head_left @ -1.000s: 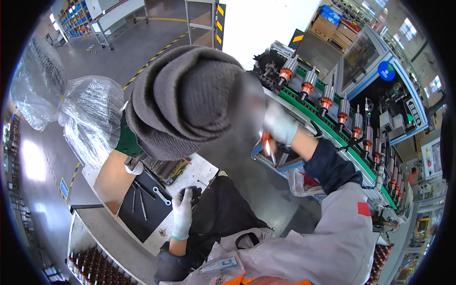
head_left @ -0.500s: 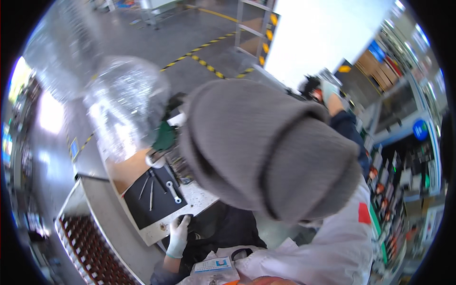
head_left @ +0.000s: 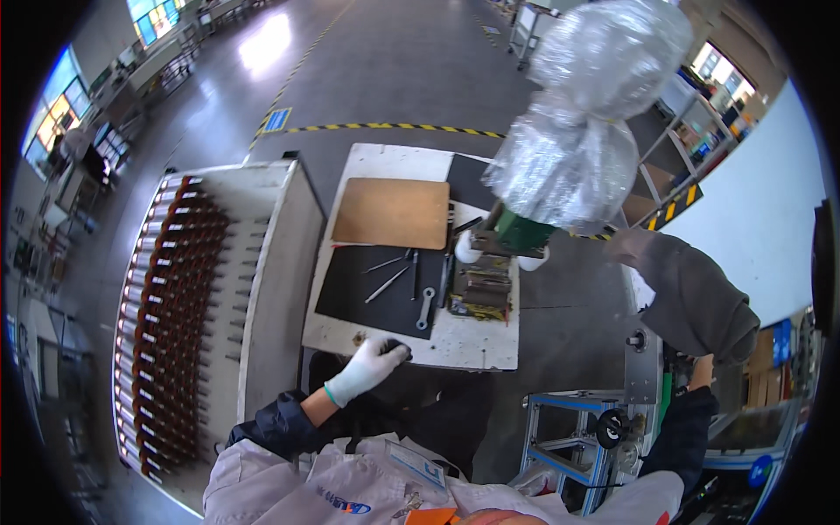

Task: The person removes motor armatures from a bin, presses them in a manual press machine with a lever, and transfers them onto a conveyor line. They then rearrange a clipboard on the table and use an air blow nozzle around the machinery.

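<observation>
My left hand [head_left: 363, 374], in a white glove, is closed around a small black object [head_left: 400, 352] in front of the white table's [head_left: 486, 354] near edge. Beyond it, on a black mat [head_left: 346, 289], lie an open-ended wrench [head_left: 426, 308] and several slim pen-like tools [head_left: 388, 284]. At the right, my right forearm [head_left: 687, 429] reaches forward. A folded grey cloth piece [head_left: 691, 289], like a knitted cap, covers my right hand, so only the wrist [head_left: 703, 371] shows below it.
Left of the table stands a bin [head_left: 280, 210] with rows of rotor-like shafts [head_left: 166, 332]. A brown board [head_left: 391, 213] and a green machine [head_left: 522, 229] under clear plastic wrap [head_left: 569, 166] are on the table. A metal-framed stand [head_left: 560, 446] is at the lower right.
My view has swung left, bringing the bin and whole table into sight. The grey cloth piece has shifted from the middle to the right. My left hand still grips the black object.
</observation>
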